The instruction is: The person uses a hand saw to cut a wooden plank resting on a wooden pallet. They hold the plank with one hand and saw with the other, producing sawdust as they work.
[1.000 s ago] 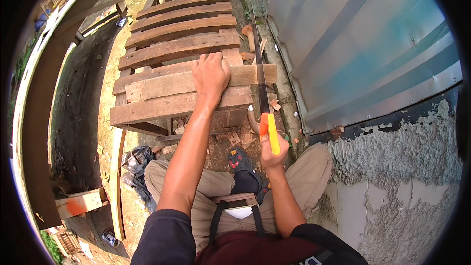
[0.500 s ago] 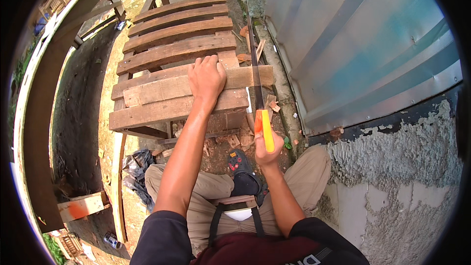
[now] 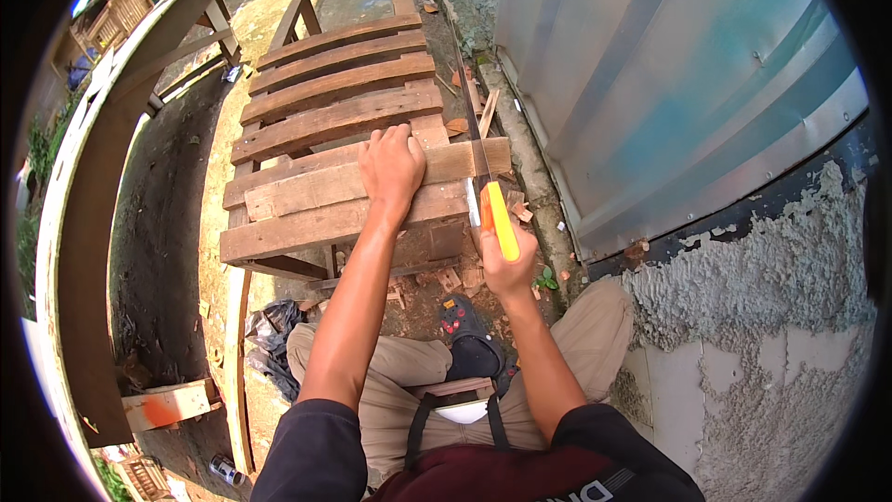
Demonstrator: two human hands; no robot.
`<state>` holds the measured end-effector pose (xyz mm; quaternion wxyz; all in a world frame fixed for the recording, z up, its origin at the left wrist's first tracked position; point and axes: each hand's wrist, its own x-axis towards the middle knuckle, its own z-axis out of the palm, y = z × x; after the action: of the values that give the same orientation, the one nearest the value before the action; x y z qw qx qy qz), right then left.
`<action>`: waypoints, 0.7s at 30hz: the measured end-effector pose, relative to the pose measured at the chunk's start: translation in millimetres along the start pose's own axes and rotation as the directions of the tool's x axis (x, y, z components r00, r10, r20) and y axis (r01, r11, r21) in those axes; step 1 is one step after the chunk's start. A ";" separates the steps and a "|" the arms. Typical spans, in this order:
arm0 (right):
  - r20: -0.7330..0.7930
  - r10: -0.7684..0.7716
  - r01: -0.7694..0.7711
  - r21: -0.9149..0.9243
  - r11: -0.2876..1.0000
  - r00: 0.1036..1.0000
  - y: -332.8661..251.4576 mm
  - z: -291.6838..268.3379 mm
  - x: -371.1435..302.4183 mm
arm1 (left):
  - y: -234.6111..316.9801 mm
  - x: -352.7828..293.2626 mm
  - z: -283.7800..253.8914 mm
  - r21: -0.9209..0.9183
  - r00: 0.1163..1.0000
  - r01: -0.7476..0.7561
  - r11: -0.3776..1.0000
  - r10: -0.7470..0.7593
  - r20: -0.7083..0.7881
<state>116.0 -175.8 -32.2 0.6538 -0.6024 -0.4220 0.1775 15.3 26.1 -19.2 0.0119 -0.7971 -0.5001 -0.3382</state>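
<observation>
My right hand (image 3: 510, 256) is wrapped round the yellow and orange handle of a hand saw (image 3: 500, 220). The saw's dark blade runs away from me and crosses a wooden board (image 3: 311, 182) near its right end. That board lies across a slatted wooden bench (image 3: 334, 126), and its end sticks out past the slats on the right. With fingers curled over the far edge, my left hand (image 3: 393, 165) presses the board onto the bench, left of the blade. How deep the blade sits in the wood cannot be made out.
A corrugated metal sheet (image 3: 669, 84) and a rough plastered wall (image 3: 725, 270) stand close on the right. Wood scraps (image 3: 520, 212) litter the ground beneath the saw. On the left are a long wooden frame (image 3: 88, 251), a plank (image 3: 237, 363) and a dark plastic bag (image 3: 271, 344).
My right hand has pushed the saw forward, away from me, so the handle is now closer to the board. My left hand keeps its place on the board. The view has shifted slightly.
</observation>
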 end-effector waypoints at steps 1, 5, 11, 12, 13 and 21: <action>-0.016 0.017 -0.017 -0.006 1.000 1.000 4.4 5.8 14.1 | 4.6 3.9 0.5 -0.006 1.000 -0.018 1.000 0.018 -0.011; 0.031 -0.086 0.089 -0.140 0.986 0.996 38.1 -21.0 -71.7 | -4.1 2.6 3.4 -0.008 1.000 -0.004 1.000 0.004 0.007; 0.107 0.063 -0.037 -0.225 0.974 0.992 -7.7 -114.3 -240.9 | -6.2 -0.4 -0.5 -0.005 0.999 -0.042 0.999 0.042 0.006; 0.052 0.085 -0.075 -0.179 0.981 0.995 -18.2 -118.2 -245.8 | -4.1 -0.3 -5.4 -0.011 0.998 -0.067 0.998 0.068 0.016; -0.001 0.110 -0.109 -0.131 0.985 0.994 -24.1 -120.9 -251.1 | -8.8 -6.4 -7.0 -0.074 0.994 -0.103 0.992 0.106 0.032; -0.097 0.106 -0.110 -0.038 0.993 0.990 2.4 -125.7 -254.0 | -18.7 -9.0 -29.4 -0.007 0.866 -0.388 0.922 0.367 0.339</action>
<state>65.5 -443.5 -110.0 0.6494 -0.6460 -0.3611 0.1749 -17.7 17.9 -7.5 0.0173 -0.9242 -0.3396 -0.1737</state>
